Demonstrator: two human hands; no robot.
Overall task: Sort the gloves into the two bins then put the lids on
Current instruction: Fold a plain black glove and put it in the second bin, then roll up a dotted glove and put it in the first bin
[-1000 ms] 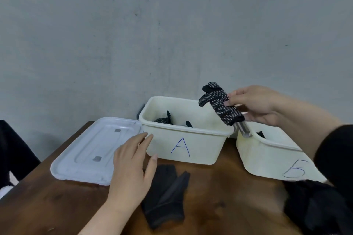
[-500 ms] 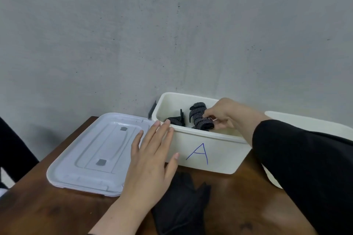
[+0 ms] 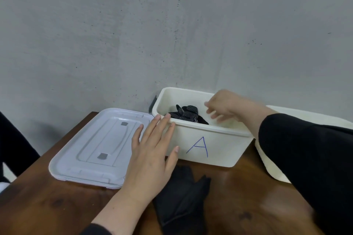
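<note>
The cream bin marked A (image 3: 219, 145) stands against the wall with black dotted gloves (image 3: 188, 113) lying inside it. My right hand (image 3: 222, 106) hovers over the bin's right half, fingers loose and blurred, holding nothing. My left hand (image 3: 152, 150) is flat with straight fingers, its fingertips touching the bin's front left rim. A plain black glove (image 3: 183, 202) lies on the table in front of the bin, partly under my left wrist. A second cream bin (image 3: 271, 166) stands to the right, mostly hidden by my right sleeve.
A pale grey lid (image 3: 99, 145) lies flat on the brown wooden table (image 3: 47, 206), left of bin A. A grey wall rises right behind the bins. Something dark sits at the far left edge.
My right hand carried the dotted glove into bin A, let it go, and has lifted off to the right. My left hand has stayed at the bin's left corner.
</note>
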